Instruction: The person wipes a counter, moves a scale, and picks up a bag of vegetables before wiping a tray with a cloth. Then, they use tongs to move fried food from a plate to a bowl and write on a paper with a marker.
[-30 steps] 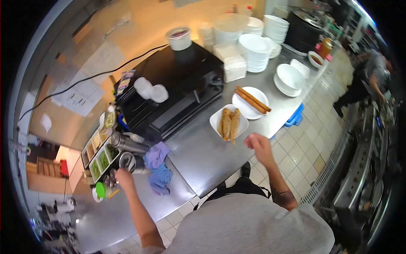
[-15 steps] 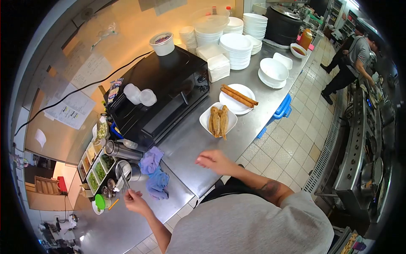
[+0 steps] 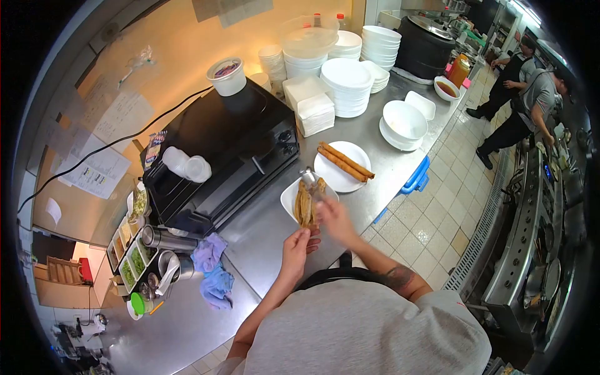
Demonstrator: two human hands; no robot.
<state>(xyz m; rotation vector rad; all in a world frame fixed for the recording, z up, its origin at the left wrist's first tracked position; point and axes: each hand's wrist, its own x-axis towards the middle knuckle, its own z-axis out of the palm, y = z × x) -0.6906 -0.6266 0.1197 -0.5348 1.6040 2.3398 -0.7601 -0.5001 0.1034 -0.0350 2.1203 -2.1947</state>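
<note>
Right fingers (image 3: 327, 211), clamped on metal tool (image 3: 310, 180), and left fingers (image 3: 304, 236), hold unclear, have reached golden-brown pieces (image 3: 304, 207).

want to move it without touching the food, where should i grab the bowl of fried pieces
Probably grip the bowl by its left rim, from the person's left: that edge is bare, while the fried pieces lie mid-bowl and the right hand, with a metal tool, crowds the other side.

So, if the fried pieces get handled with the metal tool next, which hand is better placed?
Right, I'd judge: the right hand holds the metal tool over the fried pieces. The left hand, at the white bowl's near edge, seems better suited to steadying.
</note>
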